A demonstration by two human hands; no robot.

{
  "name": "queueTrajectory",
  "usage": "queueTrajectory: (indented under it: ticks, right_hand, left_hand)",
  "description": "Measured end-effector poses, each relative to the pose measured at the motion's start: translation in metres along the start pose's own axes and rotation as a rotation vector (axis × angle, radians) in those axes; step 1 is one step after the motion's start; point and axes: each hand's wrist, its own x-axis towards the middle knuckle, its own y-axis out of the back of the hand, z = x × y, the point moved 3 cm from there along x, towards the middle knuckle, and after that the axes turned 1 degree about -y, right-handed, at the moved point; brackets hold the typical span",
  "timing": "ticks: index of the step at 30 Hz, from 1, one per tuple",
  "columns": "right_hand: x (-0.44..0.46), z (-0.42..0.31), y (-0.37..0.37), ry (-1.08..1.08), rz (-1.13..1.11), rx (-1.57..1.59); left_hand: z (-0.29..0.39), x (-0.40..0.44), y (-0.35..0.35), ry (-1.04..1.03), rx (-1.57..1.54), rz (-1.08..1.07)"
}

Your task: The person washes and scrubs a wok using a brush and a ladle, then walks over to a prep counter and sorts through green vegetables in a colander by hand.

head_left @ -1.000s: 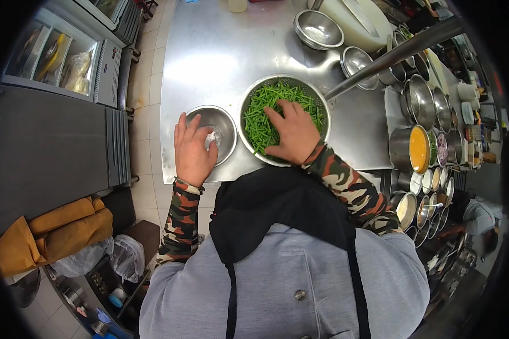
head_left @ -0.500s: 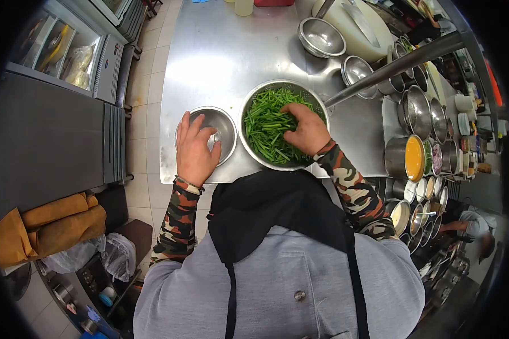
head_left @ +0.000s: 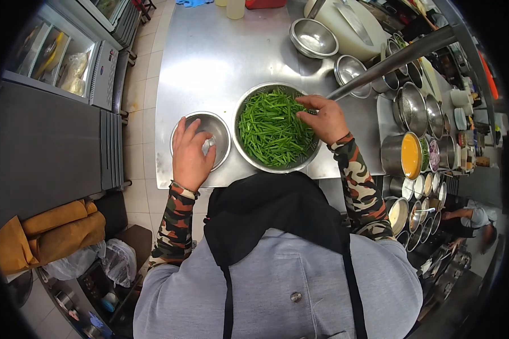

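Note:
A perforated metal colander [head_left: 238,144] filled with cut green stalks [head_left: 271,130], which look like chives or scallions, stands near the steel table's front edge. My right hand [head_left: 327,120] is over its right rim, thumb and fingers apart above the greens, with nothing visible between them. To the left stands a smaller metal bowl [head_left: 223,144]. Spread fingers of my left hand [head_left: 191,158] reach over this bowl's left side; whether they touch its rim I cannot tell. A small pale patch shows inside the bowl, partly hidden by the fingers.
Metal bowls [head_left: 314,38] and a white round board with a knife [head_left: 353,24] lie at the back right. A slanted metal post [head_left: 390,63] crosses the right side. Beyond it are pots, including one with orange liquid [head_left: 411,156]. A person [head_left: 472,217] is at far right.
My right hand has lifted out of the greens and moved right to the colander's rim, its fingers opening. My left hand stays over the small bowl. The whole view has shifted slightly.

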Motion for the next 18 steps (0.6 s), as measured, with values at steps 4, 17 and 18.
queueTrajectory:
  ticks: [4, 17, 18]
  right_hand:
    - [-0.007, -0.001, 0.008, -0.115, 0.016, -0.058]
    - [-0.054, -0.04, -0.033, 0.208, -0.11, -0.491]
    - [-0.054, -0.04, -0.04, 0.204, -0.11, -0.491]
  left_hand:
    - [0.003, 0.0, -0.002, 0.001, -0.01, -0.005]
    - [0.006, 0.002, -0.004, -0.005, -0.029, -0.02]
    - [0.006, 0.002, -0.005, -0.008, -0.029, -0.022]
